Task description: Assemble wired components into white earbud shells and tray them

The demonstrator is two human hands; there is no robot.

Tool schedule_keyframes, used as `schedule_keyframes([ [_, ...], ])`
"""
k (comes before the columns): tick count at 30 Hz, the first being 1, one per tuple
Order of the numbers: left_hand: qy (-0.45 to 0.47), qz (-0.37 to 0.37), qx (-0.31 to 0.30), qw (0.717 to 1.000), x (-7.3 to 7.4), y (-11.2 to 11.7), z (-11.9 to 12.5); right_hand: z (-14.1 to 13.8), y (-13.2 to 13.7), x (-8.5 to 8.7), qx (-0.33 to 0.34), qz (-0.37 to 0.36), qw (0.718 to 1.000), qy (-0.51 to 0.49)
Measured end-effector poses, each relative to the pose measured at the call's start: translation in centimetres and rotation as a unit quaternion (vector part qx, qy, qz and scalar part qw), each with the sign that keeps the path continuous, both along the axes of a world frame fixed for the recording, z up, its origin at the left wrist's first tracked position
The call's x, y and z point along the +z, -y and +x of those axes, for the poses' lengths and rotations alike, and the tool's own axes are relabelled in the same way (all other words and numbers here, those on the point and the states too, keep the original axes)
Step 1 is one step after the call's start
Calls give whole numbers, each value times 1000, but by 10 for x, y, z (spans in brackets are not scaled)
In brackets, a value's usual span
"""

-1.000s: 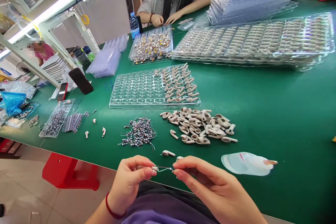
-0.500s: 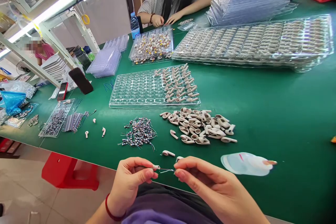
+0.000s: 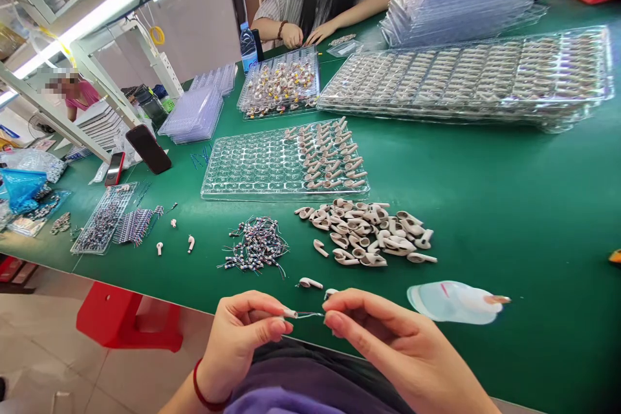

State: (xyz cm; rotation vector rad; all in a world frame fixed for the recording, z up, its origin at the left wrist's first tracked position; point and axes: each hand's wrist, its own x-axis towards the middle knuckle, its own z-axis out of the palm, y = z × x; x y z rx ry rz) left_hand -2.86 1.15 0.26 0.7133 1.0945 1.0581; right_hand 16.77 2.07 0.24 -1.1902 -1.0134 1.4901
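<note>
My left hand (image 3: 245, 330) pinches a white earbud stem (image 3: 290, 314) between thumb and forefinger, its end pointing right. Thin wires (image 3: 308, 315) run from that end to my right hand (image 3: 383, 336), whose thumb and forefinger are closed on them. What the wires join to at the right fingertips is hidden. Just behind those fingertips shows a small pale part (image 3: 330, 294); whether it is held or lies on the table I cannot tell. A single earbud shell (image 3: 310, 283) rests on the green table beyond my hands.
Beyond lie a heap of earbud shells (image 3: 373, 233), a pile of small wired parts (image 3: 257, 246) and a partly filled clear tray (image 3: 252, 165). At right is a translucent bottle (image 3: 453, 302). Filled trays (image 3: 460, 84) are stacked further back, near a co-worker (image 3: 286, 10). A red stool (image 3: 126, 323) stands left.
The earbud stem has shifted slightly right and tilted in my left fingers. The wires, loosely spread before, now run closer together into its end. My right hand has hardly moved.
</note>
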Motion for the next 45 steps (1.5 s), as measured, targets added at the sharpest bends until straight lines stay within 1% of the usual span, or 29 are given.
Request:
schedule_keyframes([
  [6,6,-3,5,1000,0,-1,1,1,0,1,15,-21,1000,-12],
  [11,1,-19,15,1000,4,-2,3,1,0,-2,12,-14,1000,-2],
  [16,1,-23,16,1000,4,-1,3,0,0,-2,4,-4,1000,-4],
  [26,17,-1,-1,1000,2,1,1,-1,0,-1,-4,28,999,26],
  [32,-4,23,-10,1000,-1,2,-1,1,1,-1,8,91,991,97],
  [37,-39,67,-16,997,0,4,0,2,4,-3,27,160,974,155],
  [41,-78,103,-22,991,1,5,1,2,7,-4,26,218,961,169],
  [45,-104,119,-33,987,4,6,1,3,5,-6,51,271,943,186],
])
